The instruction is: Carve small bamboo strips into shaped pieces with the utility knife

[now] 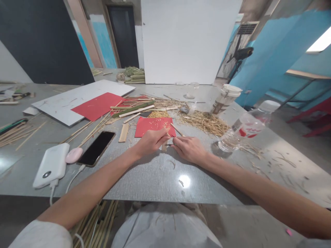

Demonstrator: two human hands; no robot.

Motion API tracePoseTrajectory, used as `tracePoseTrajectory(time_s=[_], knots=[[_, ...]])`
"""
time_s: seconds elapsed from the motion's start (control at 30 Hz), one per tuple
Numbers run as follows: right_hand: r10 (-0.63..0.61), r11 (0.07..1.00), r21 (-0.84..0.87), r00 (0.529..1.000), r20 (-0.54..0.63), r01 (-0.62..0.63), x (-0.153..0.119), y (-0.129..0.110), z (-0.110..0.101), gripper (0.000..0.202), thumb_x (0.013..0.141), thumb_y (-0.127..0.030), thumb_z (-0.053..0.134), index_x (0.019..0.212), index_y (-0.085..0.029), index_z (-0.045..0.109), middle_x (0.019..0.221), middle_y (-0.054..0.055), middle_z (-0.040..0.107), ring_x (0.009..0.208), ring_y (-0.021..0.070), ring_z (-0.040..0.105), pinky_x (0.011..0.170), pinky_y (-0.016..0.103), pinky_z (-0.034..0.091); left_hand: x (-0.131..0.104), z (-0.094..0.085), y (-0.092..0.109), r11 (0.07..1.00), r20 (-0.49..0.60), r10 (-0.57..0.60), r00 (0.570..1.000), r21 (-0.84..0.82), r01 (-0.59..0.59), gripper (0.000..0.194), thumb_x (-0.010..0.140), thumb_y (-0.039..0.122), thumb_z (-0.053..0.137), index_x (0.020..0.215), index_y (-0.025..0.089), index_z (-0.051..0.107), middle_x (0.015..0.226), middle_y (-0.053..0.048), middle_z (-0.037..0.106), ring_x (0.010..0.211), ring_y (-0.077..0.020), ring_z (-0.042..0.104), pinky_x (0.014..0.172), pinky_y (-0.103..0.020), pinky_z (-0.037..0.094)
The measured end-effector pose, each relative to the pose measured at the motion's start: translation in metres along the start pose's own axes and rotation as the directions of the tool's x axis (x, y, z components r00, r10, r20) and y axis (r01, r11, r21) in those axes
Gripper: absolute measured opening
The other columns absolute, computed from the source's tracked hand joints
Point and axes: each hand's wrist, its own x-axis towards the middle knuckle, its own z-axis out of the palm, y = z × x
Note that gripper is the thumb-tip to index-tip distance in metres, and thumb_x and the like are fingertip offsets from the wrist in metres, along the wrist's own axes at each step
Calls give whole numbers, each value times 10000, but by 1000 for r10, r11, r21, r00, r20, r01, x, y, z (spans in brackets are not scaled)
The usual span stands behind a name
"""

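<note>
Over the near middle of the table, my left hand is closed in a pinch. A short pale sliver shows at its fingertips. Just to the right, my right hand rests low with its fingers curled round a thin dark-tipped tool, its kind hard to make out. A small flat pale strip lies below the fingertips. Beyond both hands is a red sheet sprinkled with pale shavings. A thin stick slants from its right edge toward my right hand.
Sticks and split strips lie behind the red sheet, with a straw heap to the right. A plastic bottle and a white-lidded tub stand beyond. At left are a phone, a power bank and a white board.
</note>
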Motion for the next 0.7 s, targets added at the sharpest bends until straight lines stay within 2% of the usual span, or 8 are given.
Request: tracePoseTrajectory(time_s=[0.3, 0.7], knots=[[33, 999, -4, 999, 36, -32, 1, -5, -2, 458, 1160, -436, 335, 1025, -171, 682, 902, 102, 768, 700, 186, 621, 641, 346, 255, -1, 2, -1, 1000, -33, 5, 999, 17, -4, 340, 1120, 422, 416, 850, 230, 492, 646, 35, 547, 568, -147, 529, 607, -279, 349], [56, 998, -41, 992, 113, -52, 3, -9, -5, 481, 1161, -468, 324, 1053, -171, 687, 939, 119, 786, 706, 199, 646, 626, 353, 239, -1, 2, -1, 1000, -39, -18, 999, -12, 18, 310, 1100, 412, 461, 853, 228, 498, 647, 42, 563, 571, -142, 551, 614, -269, 380]])
